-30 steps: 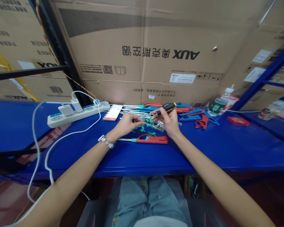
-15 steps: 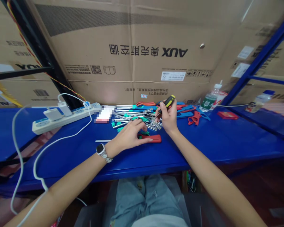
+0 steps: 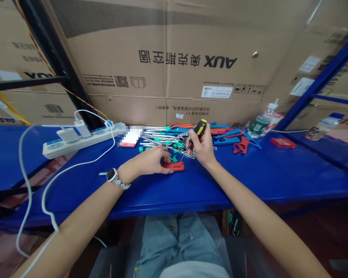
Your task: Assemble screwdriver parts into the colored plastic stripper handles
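My left hand (image 3: 154, 161), with a watch on its wrist, is closed on a red plastic handle (image 3: 177, 166) lying low over the blue table. A thin metal strip (image 3: 103, 173) sticks out to the left beyond the wrist; the hand hides whether it joins the handle. A black and yellow screwdriver (image 3: 201, 127) is gripped in my right hand (image 3: 202, 148). Its thin shaft slants down and left, the tip close to the red handle's right end; contact is unclear. Just behind both hands lies a pile of metal strips (image 3: 155, 133) with green plastic parts (image 3: 175, 157).
Red and blue plastic handles (image 3: 229, 139) lie right of the pile. Farther right stand a bottle (image 3: 259, 125) and a red box (image 3: 282, 143). A power strip (image 3: 56, 150) with a white cable (image 3: 75, 169) occupies the left. Cardboard (image 3: 185, 77) walls the back.
My left hand has slid left, carrying the red handle with it. The screwdriver's tip is now down by the handle's right end. The whole view has shifted slightly.
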The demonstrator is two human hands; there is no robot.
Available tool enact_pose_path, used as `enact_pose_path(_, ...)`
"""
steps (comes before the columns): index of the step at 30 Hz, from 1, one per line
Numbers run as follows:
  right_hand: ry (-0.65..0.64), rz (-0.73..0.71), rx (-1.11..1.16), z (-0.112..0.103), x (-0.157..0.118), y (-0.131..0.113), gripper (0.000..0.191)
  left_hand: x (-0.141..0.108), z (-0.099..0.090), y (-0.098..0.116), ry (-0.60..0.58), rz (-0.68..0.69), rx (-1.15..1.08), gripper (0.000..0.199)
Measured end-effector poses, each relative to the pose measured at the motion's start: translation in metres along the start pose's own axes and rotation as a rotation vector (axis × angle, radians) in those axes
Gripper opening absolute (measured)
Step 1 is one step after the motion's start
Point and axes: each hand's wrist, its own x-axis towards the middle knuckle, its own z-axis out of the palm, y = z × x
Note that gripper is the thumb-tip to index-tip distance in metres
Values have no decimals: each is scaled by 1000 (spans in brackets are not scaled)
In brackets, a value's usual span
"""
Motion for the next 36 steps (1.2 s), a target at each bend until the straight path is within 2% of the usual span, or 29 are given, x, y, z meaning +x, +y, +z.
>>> enact_pose_path(15, -73, 0, -51, 3, -3, 7, 53, -2, -9, 0, -43, -85, 20, 24)
enact_pose_path(36, -135, -96, -141, 6, -6, 5, 42, -1, -6, -6, 7, -41, 39, 22)
